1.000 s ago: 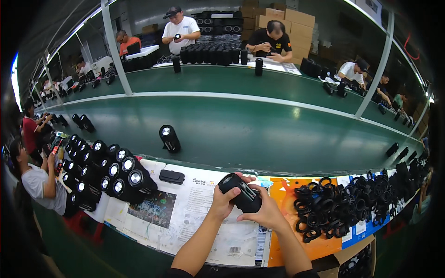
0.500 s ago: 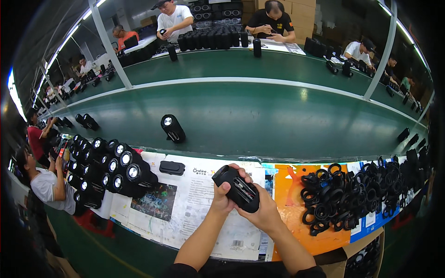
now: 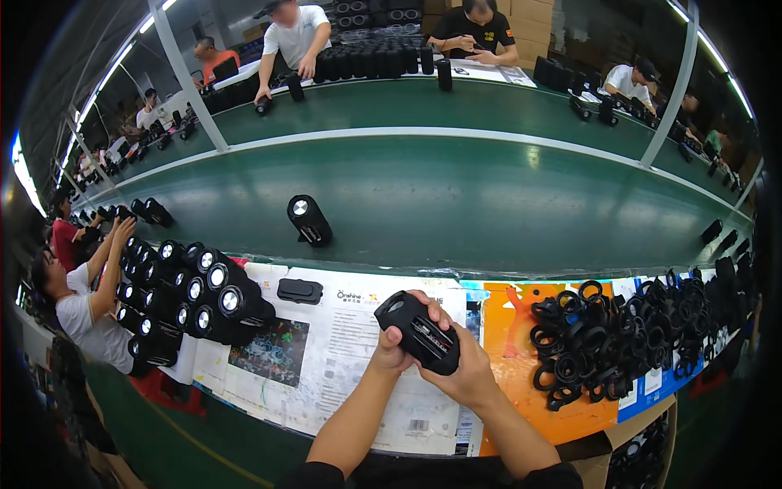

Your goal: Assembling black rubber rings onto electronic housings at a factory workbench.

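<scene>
Both hands were closed around one black speaker [image 3: 419,332], held just above the paper sheet [image 3: 342,350] at the near edge of the bench. The left hand [image 3: 393,346] gripped its lower left side, thumb pressed on the body; the right hand [image 3: 464,373] cupped it from below and to the right, fingers curled over the far end. Left of the left hand lay a small black pad [image 3: 300,290], and further left a cluster of speakers [image 3: 191,301]. Right of the right hand sat a pile of black rings [image 3: 611,338]. Beyond both hands one lone speaker [image 3: 309,220] lay on the green belt [image 3: 489,196].
</scene>
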Available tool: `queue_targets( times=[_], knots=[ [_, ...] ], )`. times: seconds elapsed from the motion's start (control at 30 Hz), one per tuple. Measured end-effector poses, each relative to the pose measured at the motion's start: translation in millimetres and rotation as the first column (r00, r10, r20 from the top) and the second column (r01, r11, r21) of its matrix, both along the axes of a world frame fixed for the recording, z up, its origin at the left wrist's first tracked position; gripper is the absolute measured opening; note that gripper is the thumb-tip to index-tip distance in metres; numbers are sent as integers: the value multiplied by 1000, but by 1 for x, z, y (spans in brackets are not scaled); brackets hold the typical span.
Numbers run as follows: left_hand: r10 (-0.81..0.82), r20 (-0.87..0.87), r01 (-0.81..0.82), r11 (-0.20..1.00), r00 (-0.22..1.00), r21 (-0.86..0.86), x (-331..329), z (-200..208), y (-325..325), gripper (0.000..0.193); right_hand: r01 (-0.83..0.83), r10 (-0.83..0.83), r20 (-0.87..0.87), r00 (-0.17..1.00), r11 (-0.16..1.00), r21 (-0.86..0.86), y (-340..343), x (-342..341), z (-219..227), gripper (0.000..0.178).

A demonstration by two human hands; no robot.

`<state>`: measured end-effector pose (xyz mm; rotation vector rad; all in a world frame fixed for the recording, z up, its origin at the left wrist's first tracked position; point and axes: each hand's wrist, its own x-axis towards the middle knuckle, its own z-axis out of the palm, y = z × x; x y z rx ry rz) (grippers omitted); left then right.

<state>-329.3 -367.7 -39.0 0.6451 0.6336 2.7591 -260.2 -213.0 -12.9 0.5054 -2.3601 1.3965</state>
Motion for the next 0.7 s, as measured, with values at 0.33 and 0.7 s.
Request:
queue_targets(
  times=[0.33,0.7],
  knots=[
    [35,28,-35,999,999,-24,1,0,4,75,11,1,119,993,995,-94,-6,4,-3,84],
    [-60,-113,-11,838,992,-545,-6,11,-24,64,178,-295,63,954,719,672,148,-42,68,33]
  ],
)
